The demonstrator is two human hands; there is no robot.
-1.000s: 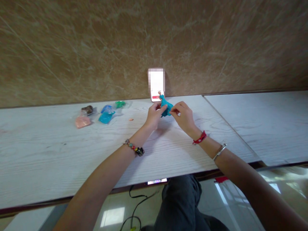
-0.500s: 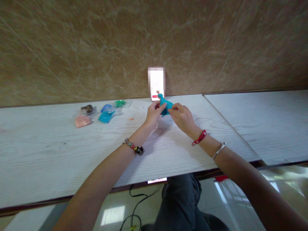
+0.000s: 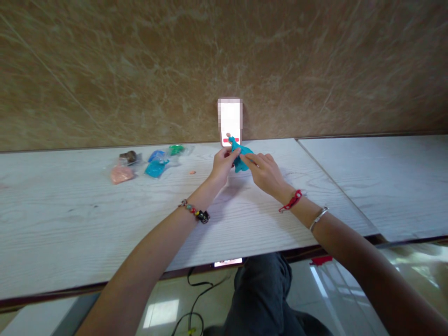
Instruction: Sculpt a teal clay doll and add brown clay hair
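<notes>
A soft-looking teal piece (image 3: 240, 164) is held up just in front of the phone (image 3: 230, 116), overlapping its lower edge from the wearer's view. Its body is broad and uneven, with a matte surface, and it narrows toward the phone into a neck, at whose end sits a small rounded peach knob (image 3: 228, 135). The left hand (image 3: 223, 164) pinches the piece, its thumb laid across the near face. The right hand (image 3: 266, 171) brings its fingertips against the other side, fingers drawn together; whether its thumb closes from beneath cannot be told.

Well to the left of the phone lie clear, crinkled plastic packets: a green one (image 3: 176, 149) nearest it, then a blue one (image 3: 157, 156) and a teal one (image 3: 156, 169) touching, and farthest off a brown one (image 3: 129, 157) beside a pink one (image 3: 122, 174). Each holds a lump of its colour. A peach crumb (image 3: 192, 172) lies between phone and packets on the pale, wood-grained tabletop (image 3: 105, 224). Behind the phone rises a brown, marble-veined wall (image 3: 140, 70).
</notes>
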